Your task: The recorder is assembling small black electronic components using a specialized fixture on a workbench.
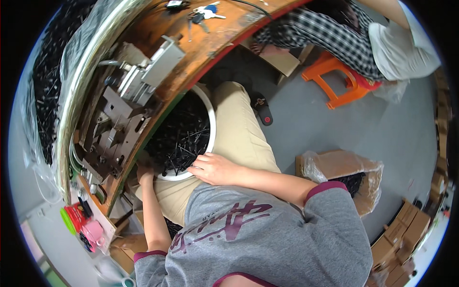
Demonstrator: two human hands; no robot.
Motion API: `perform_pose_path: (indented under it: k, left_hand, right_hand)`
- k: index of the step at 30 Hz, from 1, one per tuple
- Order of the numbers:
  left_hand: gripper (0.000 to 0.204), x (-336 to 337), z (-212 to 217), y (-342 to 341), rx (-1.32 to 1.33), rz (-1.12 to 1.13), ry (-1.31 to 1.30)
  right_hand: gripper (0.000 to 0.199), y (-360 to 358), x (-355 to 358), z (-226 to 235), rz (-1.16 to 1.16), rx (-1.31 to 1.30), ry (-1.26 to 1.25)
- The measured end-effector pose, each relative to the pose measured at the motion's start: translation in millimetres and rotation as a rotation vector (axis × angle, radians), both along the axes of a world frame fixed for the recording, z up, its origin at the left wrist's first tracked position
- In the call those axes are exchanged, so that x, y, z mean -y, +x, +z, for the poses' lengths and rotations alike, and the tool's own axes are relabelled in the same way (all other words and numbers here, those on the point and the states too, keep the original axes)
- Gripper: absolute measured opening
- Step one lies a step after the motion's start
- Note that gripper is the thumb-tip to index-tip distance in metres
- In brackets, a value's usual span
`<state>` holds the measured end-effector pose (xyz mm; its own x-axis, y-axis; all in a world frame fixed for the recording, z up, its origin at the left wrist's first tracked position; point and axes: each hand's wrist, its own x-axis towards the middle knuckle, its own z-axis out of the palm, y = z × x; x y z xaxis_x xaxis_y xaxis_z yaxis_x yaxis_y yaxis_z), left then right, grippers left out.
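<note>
A round white tub (212, 117) sits between my lap and the wooden workbench, partly under the bench edge. Many thin black plastic pieces (184, 146) lie loose inside it. My right hand (213, 168) is on the near right rim, its fingers curled over the edge and holding it. At the tub's left side, under the bench edge, is my left hand (145, 171). Shadow and the bench hide its fingers, so I cannot see what they hold. Above the tub on the bench stands a metal jig (114, 131) with a grey pneumatic cylinder (162, 62).
Keys (206, 14) lie on the wooden workbench (201, 43). Beyond the bench is a large plastic-lined heap of black pieces (45, 91). A co-worker in checked trousers (330, 40) sits by an orange stool (334, 79). On the floor are a plastic-lined carton (334, 165) and a foot pedal (264, 115).
</note>
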<state>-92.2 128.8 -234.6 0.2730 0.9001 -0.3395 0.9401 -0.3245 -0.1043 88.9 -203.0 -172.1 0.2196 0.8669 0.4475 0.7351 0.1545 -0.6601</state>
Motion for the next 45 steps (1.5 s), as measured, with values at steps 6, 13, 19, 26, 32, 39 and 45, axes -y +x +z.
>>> perform_pose_path:
  k: [6, 13, 19, 26, 32, 39, 45]
  left_hand:
    - [0.083, -4, 1, 11, -0.066, -0.083, 0.021]
    - [0.084, -4, 1, 3, -0.010, -0.118, -0.014]
    - [0.082, -4, -2, -11, 0.132, -0.166, -0.014]
    - [0.076, -6, -4, -16, 0.308, -0.256, -0.048]
    - [0.075, -21, -11, -31, 0.208, -0.190, -0.073]
    - [0.080, -8, 9, -14, 0.216, -0.231, -0.079]
    - [0.080, -7, 11, -15, 0.202, -0.259, -0.077]
  right_hand:
    - [0.021, -1, 1, -8, -0.043, 0.001, -0.053]
    - [0.025, -3, -2, -10, -0.017, -0.036, -0.173]
    - [0.026, -2, -8, -14, 0.033, -0.026, -0.273]
    - [0.025, 4, -13, -23, 0.008, -0.074, -0.288]
    - [0.023, 1, -10, -18, 0.018, -0.086, -0.278]
    - [0.017, 1, -14, -23, -0.006, -0.098, -0.276]
    - [0.014, 1, -13, -20, -0.008, -0.121, -0.288]
